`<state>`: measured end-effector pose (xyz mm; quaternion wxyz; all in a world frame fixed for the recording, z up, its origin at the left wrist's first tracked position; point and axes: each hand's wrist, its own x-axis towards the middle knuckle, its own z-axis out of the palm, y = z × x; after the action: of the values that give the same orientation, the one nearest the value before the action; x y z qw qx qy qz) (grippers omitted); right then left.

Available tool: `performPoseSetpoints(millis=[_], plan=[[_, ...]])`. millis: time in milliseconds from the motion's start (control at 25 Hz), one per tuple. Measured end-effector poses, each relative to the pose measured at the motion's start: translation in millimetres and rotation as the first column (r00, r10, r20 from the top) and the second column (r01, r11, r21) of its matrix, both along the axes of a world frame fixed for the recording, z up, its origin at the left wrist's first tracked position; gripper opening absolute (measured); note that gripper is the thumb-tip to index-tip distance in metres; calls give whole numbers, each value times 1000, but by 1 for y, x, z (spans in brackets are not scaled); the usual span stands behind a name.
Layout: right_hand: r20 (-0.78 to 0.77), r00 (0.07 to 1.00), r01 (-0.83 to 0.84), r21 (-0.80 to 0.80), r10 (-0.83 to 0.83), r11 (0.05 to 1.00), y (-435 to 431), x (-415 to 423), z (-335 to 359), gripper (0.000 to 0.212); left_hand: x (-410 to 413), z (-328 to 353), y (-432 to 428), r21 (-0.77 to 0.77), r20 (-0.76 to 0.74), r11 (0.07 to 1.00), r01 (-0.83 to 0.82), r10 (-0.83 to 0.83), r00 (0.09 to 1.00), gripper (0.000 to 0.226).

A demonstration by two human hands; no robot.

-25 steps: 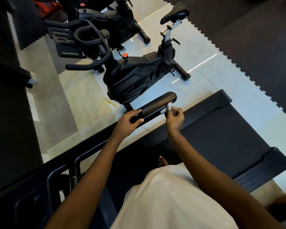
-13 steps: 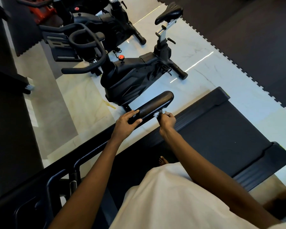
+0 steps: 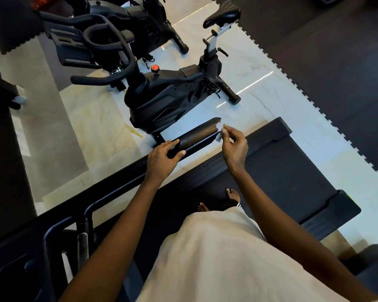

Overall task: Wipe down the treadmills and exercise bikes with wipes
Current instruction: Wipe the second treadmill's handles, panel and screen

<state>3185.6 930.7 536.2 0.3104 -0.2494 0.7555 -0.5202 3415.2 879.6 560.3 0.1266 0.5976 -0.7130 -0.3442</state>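
R hand (image 3: 235,147) fingers pinched white wipe (image 3: 219,132), touching free end of treadmill handrail grip (image 3: 196,135). Grip's long axis ran from those fingers down-left to L hand (image 3: 162,159), fingers curled round its other end. R nearer; next stroke prob. along axis.

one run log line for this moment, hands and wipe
stage: wiping handrail | left hand: grips handrail | right hand: pinches wipe at handrail end | exercise bike: not touched
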Motion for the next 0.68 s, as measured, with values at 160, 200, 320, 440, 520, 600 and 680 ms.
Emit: performPoseSetpoints(millis=[160, 200, 320, 440, 520, 600, 680], plan=[[-349, 869, -335, 106, 351, 936, -22, -29, 18, 19, -23, -2, 9, -90, 70, 996, 0, 6, 998, 53], [-414, 801, -408, 153, 433, 900, -29, -35, 23, 18, -26, -3, 12, -116, 92, 993, -7, 17, 996, 53], [-481, 643, -515, 303, 596, 802, -61, -50, 32, 18, -34, -6, 13, -132, 124, 989, -69, 86, 989, 54], [-437, 367, -681, 476, 821, 557, -94, -51, 39, 10, -46, -8, 16, -122, 150, 981, -154, 172, 974, 54], [-423, 88, -768, 548, 902, 332, -103, -50, 43, 10, -51, -11, 19, -127, 140, 971, -200, 218, 966, 56], [-435, 14, -822, 508, 900, 259, -113, -64, 39, 20, -57, -14, 20, -130, 126, 957, -258, 274, 953, 59], [-395, 67, -818, 504, 916, 277, -130, -86, 31, 27, -63, -16, 22, -141, 109, 935, -327, 342, 933, 63]])
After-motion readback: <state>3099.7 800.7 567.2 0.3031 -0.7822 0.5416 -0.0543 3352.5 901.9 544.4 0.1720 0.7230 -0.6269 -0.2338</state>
